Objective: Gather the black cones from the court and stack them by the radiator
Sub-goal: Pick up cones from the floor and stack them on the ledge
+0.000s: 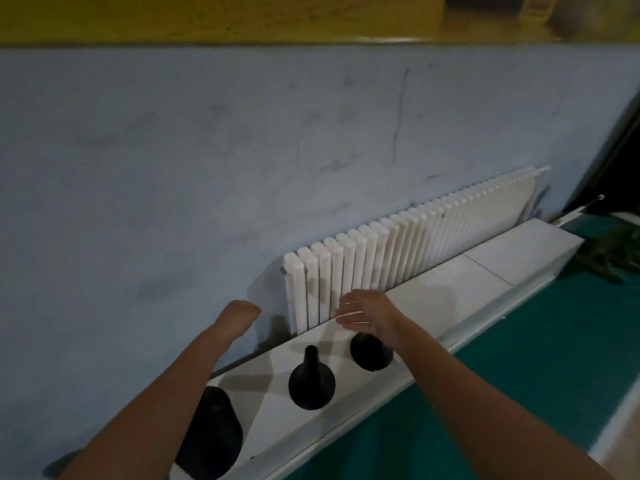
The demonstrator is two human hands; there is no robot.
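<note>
Three black cones stand on a white tiled ledge [485, 271] under the white radiator [398, 251]. The middle cone [311, 382] stands upright and free. Partly hidden under my right wrist is the right cone [369, 353]. My left forearm covers part of the left cone [211, 434]. My right hand [367, 311] hovers just above the right cone's tip with fingers spread and holds nothing. My left hand [239, 315] is raised near the wall left of the radiator, fingers loosely bent and empty.
A pale blue wall [207, 168] with a yellow band on top rises behind the ledge. Green court floor [519, 375] lies to the right of the ledge. Dark objects lie at the far right by a dark opening [620, 258].
</note>
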